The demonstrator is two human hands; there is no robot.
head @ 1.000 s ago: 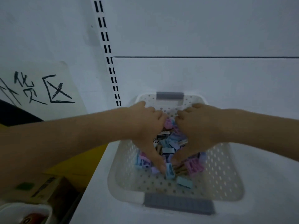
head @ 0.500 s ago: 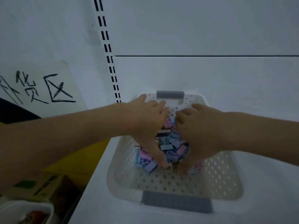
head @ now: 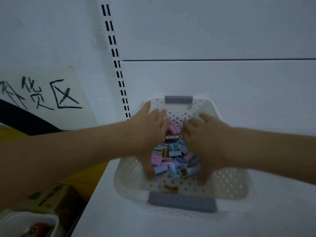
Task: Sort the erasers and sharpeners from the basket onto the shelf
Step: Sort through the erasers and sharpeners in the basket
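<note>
A white perforated basket (head: 227, 183) with grey handles stands on the white shelf (head: 222, 82). A heap of small pink, blue and purple sharpeners and boxed erasers (head: 174, 156) lies in its middle. One brown sharpener (head: 170, 188) lies apart near the front handle. My left hand (head: 147, 137) and my right hand (head: 205, 144) are both inside the basket, palms down, fingers spread, cupped on either side of the heap. Neither hand clearly grips a single piece.
A slotted upright rail (head: 116, 65) runs up the back wall left of the basket. Left of the shelf are a handwritten sign (head: 42, 94), a yellow surface (head: 17, 132), a cardboard box (head: 56, 199) and a white tub (head: 25, 224).
Both hands have moved apart and toward the far end of the basket. The heap between them is more exposed, and a brown sharpener now lies alone near the front handle.
</note>
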